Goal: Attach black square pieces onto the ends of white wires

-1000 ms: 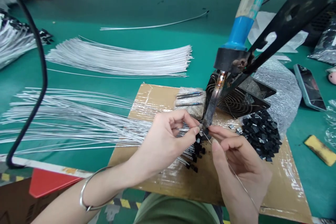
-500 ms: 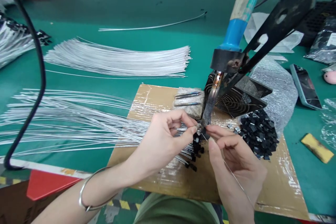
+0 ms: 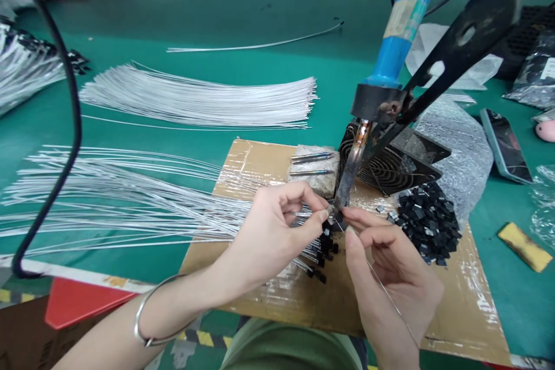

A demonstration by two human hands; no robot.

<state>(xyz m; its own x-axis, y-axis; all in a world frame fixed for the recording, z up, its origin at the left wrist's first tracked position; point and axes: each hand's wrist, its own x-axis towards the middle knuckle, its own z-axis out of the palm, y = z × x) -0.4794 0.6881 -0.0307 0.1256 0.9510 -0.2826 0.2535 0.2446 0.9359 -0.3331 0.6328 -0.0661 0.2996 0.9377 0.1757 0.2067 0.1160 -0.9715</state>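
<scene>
At the tip of the soldering iron, which hangs in its stand, my two hands meet. My left hand is closed in a pinch of thumb and forefinger; the small piece between them is too small and covered to name. Between the thumb and fingers of my right hand runs a thin solder wire, its upper end close to the iron's tip and its tail trailing over the palm. Beneath my left hand lie white wires, several with black connectors on their ends.
Loose black connectors are heaped right of the iron on the cardboard. Behind it stands a fan. Spare tips rest on a grey block. A white wire bundle, phone and yellow sponge lie around. A black cable hangs left.
The whole view has shifted slightly. Both hands keep their places at the iron's tip, with no clear change in grip.
</scene>
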